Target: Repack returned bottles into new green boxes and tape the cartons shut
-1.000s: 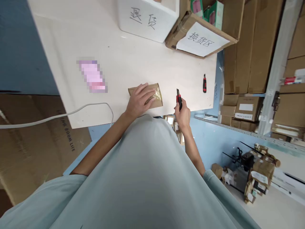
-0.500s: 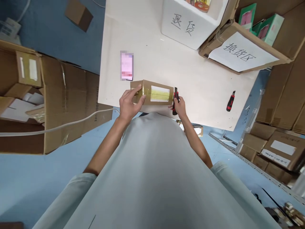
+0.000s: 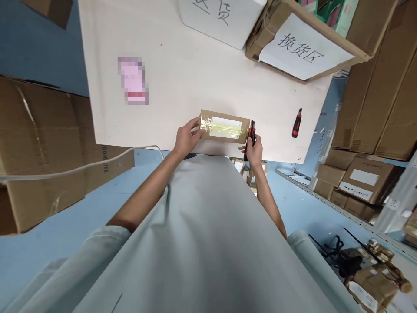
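Note:
A taped brown cardboard box (image 3: pixel 208 135) with a white label under yellowish tape lies near the table's front edge. My left hand (image 3: pixel 187 138) grips its left end, fingers behind and thumb on the near side. In my right hand (image 3: pixel 254 150) is a black and red box cutter (image 3: pixel 250 135), held upright against the box's right end. Whether its blade touches the cardboard I cannot tell. Some right fingers reach toward the box's near right corner, partly hidden by the cutter.
A second box cutter (image 3: pixel 296 123) lies on the white table (image 3: pixel 169 87) at the right. A blurred pink phone-like object (image 3: pixel 134 81) is at the left. At the back stand a white bin (image 3: pixel 218 26) and a labelled carton (image 3: pixel 306 48). A white cable (image 3: pixel 97 164) crosses the left side.
My view has shifted, sliding the table and bins leftward and up. The small box has turned slightly, and my left hand has moved from its top to its left end.

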{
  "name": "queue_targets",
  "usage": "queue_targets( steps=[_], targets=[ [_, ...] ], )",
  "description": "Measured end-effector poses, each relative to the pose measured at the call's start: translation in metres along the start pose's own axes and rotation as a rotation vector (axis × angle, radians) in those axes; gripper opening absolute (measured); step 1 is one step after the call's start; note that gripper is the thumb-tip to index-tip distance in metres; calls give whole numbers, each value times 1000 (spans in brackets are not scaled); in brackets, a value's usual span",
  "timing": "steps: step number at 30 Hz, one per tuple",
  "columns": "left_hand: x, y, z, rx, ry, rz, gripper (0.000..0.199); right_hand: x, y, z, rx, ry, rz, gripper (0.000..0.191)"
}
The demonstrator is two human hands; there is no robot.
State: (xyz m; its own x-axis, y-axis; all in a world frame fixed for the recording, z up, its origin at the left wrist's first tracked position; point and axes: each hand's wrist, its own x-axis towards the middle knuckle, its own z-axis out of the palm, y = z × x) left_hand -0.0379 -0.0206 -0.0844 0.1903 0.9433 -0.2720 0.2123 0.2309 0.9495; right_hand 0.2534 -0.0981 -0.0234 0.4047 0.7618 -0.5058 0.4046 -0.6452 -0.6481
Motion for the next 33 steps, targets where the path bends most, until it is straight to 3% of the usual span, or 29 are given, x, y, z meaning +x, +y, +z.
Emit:
queue_targets(
  steps=[3, 6, 11, 15, 22, 27, 33],
  targets=[
    [5, -8, 1, 17, -8, -4, 63, -3, -17, -9, -218, 10, -115, 55],
    [6, -14, -2, 27, -34, 21, 59, -11, -50, -10, -520, -25, -320, 56],
    [9, -26, 0, -24, -49, 59, 58, -16, -109, 9, -890, -383, -530, 51],
    [14, -34, 3, -74, -44, 100, 60, -9, -135, 28, -1122, -491, -590, 50],
    [17, -35, 6, -96, -38, 86, 55, -3, -154, 35, -1333, -517, -599, 53],
    [17, -34, 8, -84, -11, 110, 46, 1, -157, 36, -1371, -522, -620, 48],
    [16, -35, 8, -90, -14, 110, 49, 4, -160, 34, -1404, -547, -664, 46]
  ],
)
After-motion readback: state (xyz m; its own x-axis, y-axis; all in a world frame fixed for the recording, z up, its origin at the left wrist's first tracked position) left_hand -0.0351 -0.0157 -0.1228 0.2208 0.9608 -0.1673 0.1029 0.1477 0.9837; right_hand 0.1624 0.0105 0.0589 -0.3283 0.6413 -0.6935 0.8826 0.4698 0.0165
